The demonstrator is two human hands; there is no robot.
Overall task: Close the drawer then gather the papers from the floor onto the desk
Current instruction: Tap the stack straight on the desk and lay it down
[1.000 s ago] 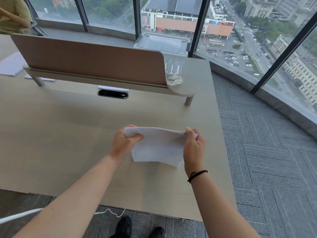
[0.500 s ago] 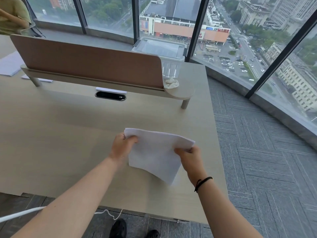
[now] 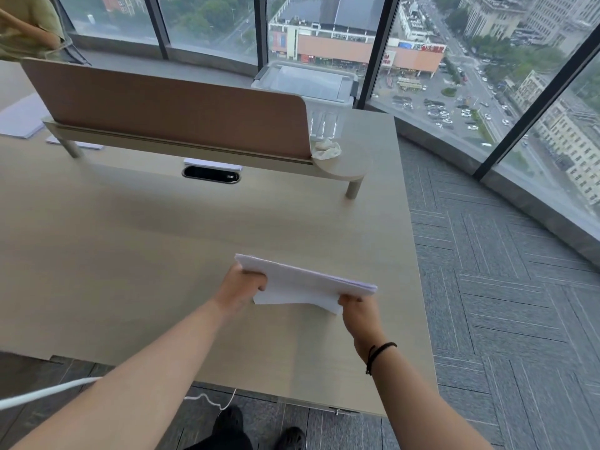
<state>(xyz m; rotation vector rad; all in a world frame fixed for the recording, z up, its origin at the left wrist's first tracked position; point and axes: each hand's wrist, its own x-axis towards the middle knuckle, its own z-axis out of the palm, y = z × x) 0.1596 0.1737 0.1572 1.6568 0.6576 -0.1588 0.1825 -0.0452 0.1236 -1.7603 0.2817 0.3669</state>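
A stack of white papers (image 3: 302,282) is held nearly flat just above the light wooden desk (image 3: 130,254), toward its right side. My left hand (image 3: 240,287) grips the stack's left edge. My right hand (image 3: 358,311), a black band on its wrist, pinches the right near corner. No drawer is in view, and the grey carpet floor (image 3: 506,303) to the right shows no papers.
A brown divider panel (image 3: 168,108) on a raised shelf crosses the desk's back, with crumpled tissue (image 3: 326,148) on its round end. Behind stand a clear plastic bin (image 3: 308,89) and windows. A cable slot (image 3: 211,174), papers at far left (image 3: 19,116), another person's sleeve (image 3: 26,24).
The papers have tipped from upright on their edge to almost flat and lowered toward the desk. My right hand has slid from the top edge to the near right corner.
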